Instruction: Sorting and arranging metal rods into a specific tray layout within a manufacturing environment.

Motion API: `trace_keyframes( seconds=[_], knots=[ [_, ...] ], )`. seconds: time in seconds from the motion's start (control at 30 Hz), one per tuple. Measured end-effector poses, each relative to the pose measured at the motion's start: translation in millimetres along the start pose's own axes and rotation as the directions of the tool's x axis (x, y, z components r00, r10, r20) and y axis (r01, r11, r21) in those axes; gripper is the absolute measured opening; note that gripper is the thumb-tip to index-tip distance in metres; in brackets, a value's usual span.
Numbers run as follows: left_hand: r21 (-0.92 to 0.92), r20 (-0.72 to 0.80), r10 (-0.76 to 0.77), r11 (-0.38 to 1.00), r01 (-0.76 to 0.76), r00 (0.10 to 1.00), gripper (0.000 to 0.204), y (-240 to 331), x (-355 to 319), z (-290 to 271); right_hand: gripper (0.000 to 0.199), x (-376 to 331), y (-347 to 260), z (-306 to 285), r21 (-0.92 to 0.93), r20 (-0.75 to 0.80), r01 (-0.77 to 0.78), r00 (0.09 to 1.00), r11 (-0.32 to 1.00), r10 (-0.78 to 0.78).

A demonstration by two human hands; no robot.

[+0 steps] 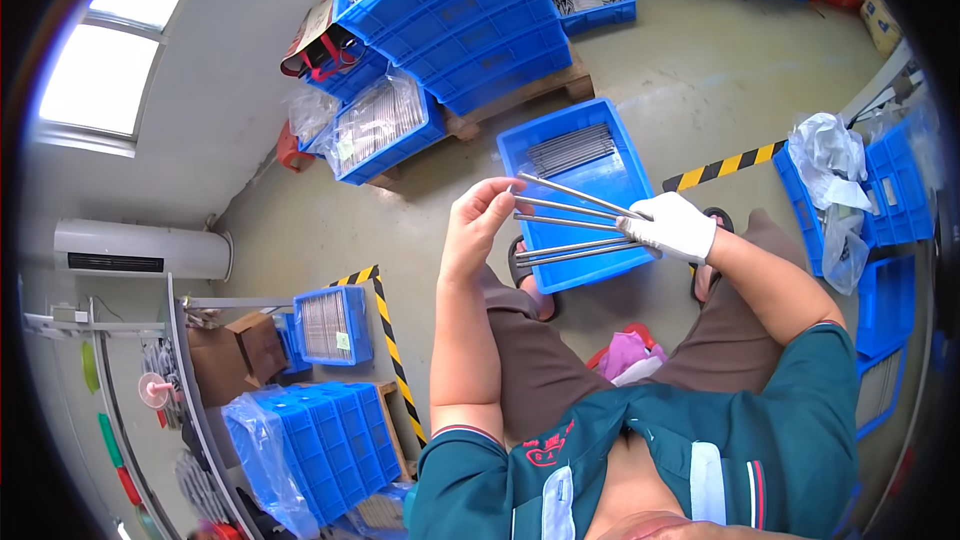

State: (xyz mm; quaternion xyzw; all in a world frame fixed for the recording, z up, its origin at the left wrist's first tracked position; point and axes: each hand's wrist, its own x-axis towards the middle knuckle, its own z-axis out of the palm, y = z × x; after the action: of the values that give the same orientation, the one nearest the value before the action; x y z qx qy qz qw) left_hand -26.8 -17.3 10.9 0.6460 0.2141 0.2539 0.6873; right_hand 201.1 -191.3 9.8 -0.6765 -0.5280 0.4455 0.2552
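My right hand [672, 227], in a white glove, grips several thin grey metal rods [566, 208] near one end. The rods fan out to the left, with their far ends spread apart. My bare left hand [480, 220] is closed in a pinch, thumb and forefinger at the left ends of the upper rods. Exactly how the fingertips meet the metal is hard to see. Below the held rods, a blue plastic bin [628, 172] stands on the floor between my feet. Inside it, at the far end, lies a row of similar rods [570, 150].
Stacked blue crates [455, 15] stand on a wooden pallet [530, 100] beyond the bin. An open crate of bagged rods [385, 125] adjoins them. More crates [335, 440] stand at lower left. Plastic bags [830, 165] lie over crates at right. Yellow-black tape [725, 168] marks the floor.
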Motion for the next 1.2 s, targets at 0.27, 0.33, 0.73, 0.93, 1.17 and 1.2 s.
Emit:
trace_keyframes(
  seconds=[0.27,0.33,0.73,0.93,1.17,1.2],
  knots=[
    [-0.037,-0.017,-0.039,0.999,0.039,0.999,0.025,-1.1,2.8,2.7,0.04,-4.6,3.4,5.2,-0.407,-0.213,0.159,0.941,0.9,-0.263],
    [-0.012,-0.041,-0.044,0.999,0.043,0.998,0.027,-2.2,2.8,2.9,0.041,-9.0,-2.1,5.0,-0.587,-0.269,0.081,0.919,0.806,-0.289],
    [-0.067,0.031,-0.018,0.998,0.02,0.999,0.03,-0.8,1.8,5.5,0.044,-1.9,5.7,5.6,-0.327,-0.147,0.122,0.973,0.937,-0.178],
    [0.021,-0.081,0.039,0.999,-0.038,0.996,0.024,2.9,0.6,-2.7,0.046,-2.0,0.9,-0.1,-0.278,-0.081,0.091,0.99,0.956,-0.117],
    [0.019,-0.102,-0.025,0.999,0.027,0.994,0.025,2.2,2.8,-2.7,0.048,-1.6,-1.3,4.9,-0.284,0.02,0.062,0.998,0.957,-0.059],
    [0.013,-0.077,-0.034,0.999,0.036,0.996,0.025,0.6,2.3,-1.2,0.048,-1.8,0.4,5.7,-0.283,0.023,0.061,0.998,0.957,-0.057]
  ],
)
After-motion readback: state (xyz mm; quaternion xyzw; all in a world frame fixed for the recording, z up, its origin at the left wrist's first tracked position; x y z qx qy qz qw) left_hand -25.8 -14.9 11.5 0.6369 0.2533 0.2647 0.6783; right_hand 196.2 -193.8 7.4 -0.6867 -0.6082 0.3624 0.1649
